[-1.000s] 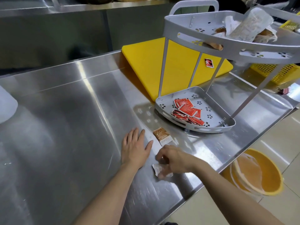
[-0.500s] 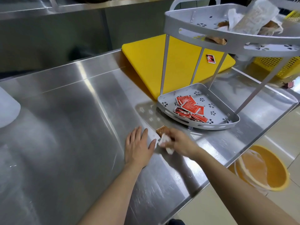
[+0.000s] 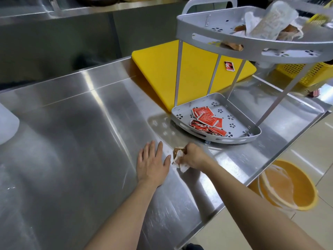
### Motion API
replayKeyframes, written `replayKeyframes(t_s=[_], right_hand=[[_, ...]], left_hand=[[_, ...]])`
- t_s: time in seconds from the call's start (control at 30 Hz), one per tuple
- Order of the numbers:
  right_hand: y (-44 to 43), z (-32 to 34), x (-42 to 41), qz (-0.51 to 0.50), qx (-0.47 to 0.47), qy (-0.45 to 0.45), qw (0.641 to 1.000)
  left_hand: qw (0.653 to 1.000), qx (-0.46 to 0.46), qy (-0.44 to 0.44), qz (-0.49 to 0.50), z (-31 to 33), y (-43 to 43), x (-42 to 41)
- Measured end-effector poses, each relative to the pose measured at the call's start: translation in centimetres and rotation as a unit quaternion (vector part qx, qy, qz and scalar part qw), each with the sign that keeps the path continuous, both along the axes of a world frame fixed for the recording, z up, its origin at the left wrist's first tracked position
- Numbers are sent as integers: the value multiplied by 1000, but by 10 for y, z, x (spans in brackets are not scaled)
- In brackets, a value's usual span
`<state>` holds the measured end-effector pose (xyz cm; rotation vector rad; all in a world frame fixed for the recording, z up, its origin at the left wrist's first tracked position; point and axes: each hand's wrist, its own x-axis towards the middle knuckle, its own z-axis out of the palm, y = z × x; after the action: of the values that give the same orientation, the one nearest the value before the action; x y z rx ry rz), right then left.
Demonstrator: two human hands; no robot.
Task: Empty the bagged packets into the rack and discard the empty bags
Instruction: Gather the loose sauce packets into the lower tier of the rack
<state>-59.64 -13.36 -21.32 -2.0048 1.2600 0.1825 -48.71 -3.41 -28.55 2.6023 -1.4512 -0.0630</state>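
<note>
A grey two-tier rack (image 3: 216, 139) stands on the steel counter (image 3: 81, 132). Its lower tray holds several red packets (image 3: 205, 119). Its upper tray (image 3: 252, 46) carries crumpled bags and brown packets. Just in front of the rack, my right hand (image 3: 191, 156) is closed on a brown packet and a white packet (image 3: 177, 158), held together at the counter surface. My left hand (image 3: 152, 162) lies flat on the counter beside them, fingers spread, holding nothing.
A yellow cutting board (image 3: 158, 73) lies behind the rack with one red packet (image 3: 229, 66) on it. A yellow basket (image 3: 304, 73) sits at the far right. An orange bin (image 3: 297, 186) with a clear liner stands on the floor below the counter edge.
My right hand picked up the white packet from the counter, carried it forward to the brown packet and closed on both. My left hand stayed flat.
</note>
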Motion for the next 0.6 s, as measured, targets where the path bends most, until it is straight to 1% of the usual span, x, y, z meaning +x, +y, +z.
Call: replayKeyframes(t_s=[0.13, 0.2, 0.27, 0.33, 0.43, 0.5, 0.53, 0.6], right_hand=[[7, 4, -7, 42, 4, 10, 999], [5, 10, -12, 39, 1, 10, 999], [0, 21, -19, 55, -23, 22, 998], [-4, 36, -24, 61, -49, 4, 997], [-3, 74, -27, 84, -89, -65, 990], [2, 111, -26, 116, -110, -139, 977], [4, 132, -25, 129, -130, -179, 967], [6, 174, -24, 129, -209, -268, 932]], left_hand=[[999, 19, 25, 29, 8, -12, -13], [999, 21, 30, -2, 9, -21, -20], [998, 29, 22, -47, 8, -29, -25], [997, 34, 3, -62, 8, -34, -29], [998, 27, -2, -54, 15, -37, -34], [998, -6, 16, -57, 18, -38, -33], [998, -24, 13, -62, 15, -38, -32], [997, -40, 12, -60, 12, -35, -30]])
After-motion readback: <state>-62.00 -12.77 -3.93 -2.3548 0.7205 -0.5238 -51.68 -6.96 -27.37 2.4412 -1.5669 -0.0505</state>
